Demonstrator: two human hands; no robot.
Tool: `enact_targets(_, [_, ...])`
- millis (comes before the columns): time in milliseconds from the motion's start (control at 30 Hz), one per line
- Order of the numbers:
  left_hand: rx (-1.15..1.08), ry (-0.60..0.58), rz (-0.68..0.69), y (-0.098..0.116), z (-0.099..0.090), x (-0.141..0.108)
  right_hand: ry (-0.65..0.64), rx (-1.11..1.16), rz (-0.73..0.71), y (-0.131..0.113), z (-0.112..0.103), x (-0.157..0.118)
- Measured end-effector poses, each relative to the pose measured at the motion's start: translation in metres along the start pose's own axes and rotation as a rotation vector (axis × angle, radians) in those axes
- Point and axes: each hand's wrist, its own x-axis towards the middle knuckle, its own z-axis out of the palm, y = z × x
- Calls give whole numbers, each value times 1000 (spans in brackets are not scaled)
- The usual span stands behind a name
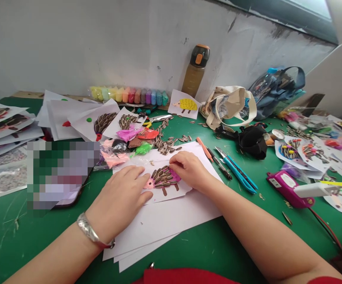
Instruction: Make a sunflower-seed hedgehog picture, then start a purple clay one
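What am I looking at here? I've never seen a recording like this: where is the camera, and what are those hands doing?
There is no machine here, only a person's two bare hands, filmed by one camera worn on their head and looking forward and down. The left hand and right hand rest on a hedgehog picture made of sunflower seeds, without gripping anything. It lies on white paper sheets on a green table, near bags of coloured clay and a blue craft knife.
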Motion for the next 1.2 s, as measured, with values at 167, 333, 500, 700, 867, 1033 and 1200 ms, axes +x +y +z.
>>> enact_targets(167, [2,8,8,-1,1,0,-8,-11,-2,0,2,-1])
enact_targets(333, [12,-6,7,-1,1,-1,-49,-11,-30,0,-3,-1])
enact_targets(500, [0,-12,2,-1,0,0,-77,12,-6,1,-14,-1])
enact_targets(700, [-7,-14,-10,0,-1,0,-112,-45,5,2,-14,-1])
enact_targets(867, [-1,-14,-14,1,0,0,-118,-54,14,0,-12,-1])
enact_targets(1033, [11,-19,-5,-1,1,0,-116,-22,8,2,-15,-1])
enact_targets(1200, [19,-26,-1,-1,1,0,152,-29,106,20,-15,3])
